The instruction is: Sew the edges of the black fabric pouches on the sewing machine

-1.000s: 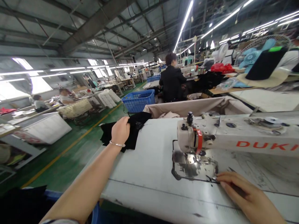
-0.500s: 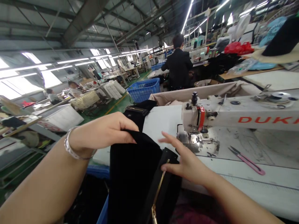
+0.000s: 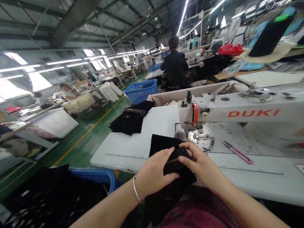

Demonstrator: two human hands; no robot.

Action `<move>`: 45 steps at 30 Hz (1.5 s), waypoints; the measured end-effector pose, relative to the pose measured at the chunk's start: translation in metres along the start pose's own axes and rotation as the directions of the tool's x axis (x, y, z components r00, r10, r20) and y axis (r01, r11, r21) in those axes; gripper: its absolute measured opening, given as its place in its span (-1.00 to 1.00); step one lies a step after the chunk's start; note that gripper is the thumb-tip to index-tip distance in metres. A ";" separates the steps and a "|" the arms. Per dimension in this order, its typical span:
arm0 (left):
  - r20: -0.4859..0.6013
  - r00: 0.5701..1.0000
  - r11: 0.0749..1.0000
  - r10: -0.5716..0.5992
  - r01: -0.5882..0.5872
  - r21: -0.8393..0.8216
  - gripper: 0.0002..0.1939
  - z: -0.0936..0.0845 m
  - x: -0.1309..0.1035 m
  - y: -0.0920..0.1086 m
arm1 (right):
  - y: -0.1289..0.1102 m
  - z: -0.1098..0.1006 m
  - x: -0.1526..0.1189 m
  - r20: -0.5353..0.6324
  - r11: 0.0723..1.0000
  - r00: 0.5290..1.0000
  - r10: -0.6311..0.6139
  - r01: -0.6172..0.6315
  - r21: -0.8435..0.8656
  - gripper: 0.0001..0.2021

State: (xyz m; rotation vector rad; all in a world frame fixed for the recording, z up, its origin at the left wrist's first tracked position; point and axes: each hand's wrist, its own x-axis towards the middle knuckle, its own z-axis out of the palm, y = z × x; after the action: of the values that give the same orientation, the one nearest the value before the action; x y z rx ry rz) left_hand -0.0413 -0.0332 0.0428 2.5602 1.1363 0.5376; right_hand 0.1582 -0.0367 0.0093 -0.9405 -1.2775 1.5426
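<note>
A black fabric piece with a gold zipper lies over the front edge of the white sewing table, left of the machine's needle area. My left hand wears a bracelet and grips the cloth from the left, its thumb along the near side. My right hand pinches the zipper part of the cloth on the right, close to my left fingertips. The white sewing machine stands just beyond, its metal plate near my right fingers. Part of the cloth hangs below the edge.
Pink-handled scissors lie on the table at the right. A stack of black pieces rests at its far left corner. A blue basket stands behind; a blue bin with black cloth is lower left. A person sits ahead.
Both hands have come together on the cloth; my left hand has moved right and down. The cloth has shifted onto the table's edge, and the view has turned slightly.
</note>
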 end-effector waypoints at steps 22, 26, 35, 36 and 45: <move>-0.042 0.956 0.577 -0.291 0.141 -0.805 -0.77 -0.025 0.002 0.034 | -0.041 -0.017 -0.043 0.093 0.525 0.891 -0.445 0.344 -0.779 -0.82; -0.070 0.920 0.553 -0.387 0.171 -0.815 -0.88 -0.022 0.001 0.040 | -0.042 -0.012 -0.049 -0.042 0.572 0.882 -0.469 0.267 -0.775 -0.85; -0.097 0.887 0.482 -0.451 0.150 -0.863 -0.92 -0.012 0.001 0.038 | -0.046 -0.010 -0.052 -0.113 0.620 0.902 -0.417 0.191 -0.761 -0.82; -0.095 0.887 0.471 -0.453 0.147 -0.870 -0.92 -0.011 0.001 0.038 | -0.046 -0.010 -0.052 -0.115 0.624 0.904 -0.412 0.188 -0.759 -0.81; -0.053 0.870 0.374 -0.490 0.155 -0.914 -0.92 0.000 0.000 0.032 | -0.043 -0.011 -0.050 -0.127 0.675 0.927 -0.352 0.158 -0.720 -0.82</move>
State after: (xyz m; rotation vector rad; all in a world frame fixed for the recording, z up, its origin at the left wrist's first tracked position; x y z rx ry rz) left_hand -0.0205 -0.0536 0.0562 1.2727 0.9971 1.1136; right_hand 0.1911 -0.0778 0.0498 -1.3080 -1.7548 0.6479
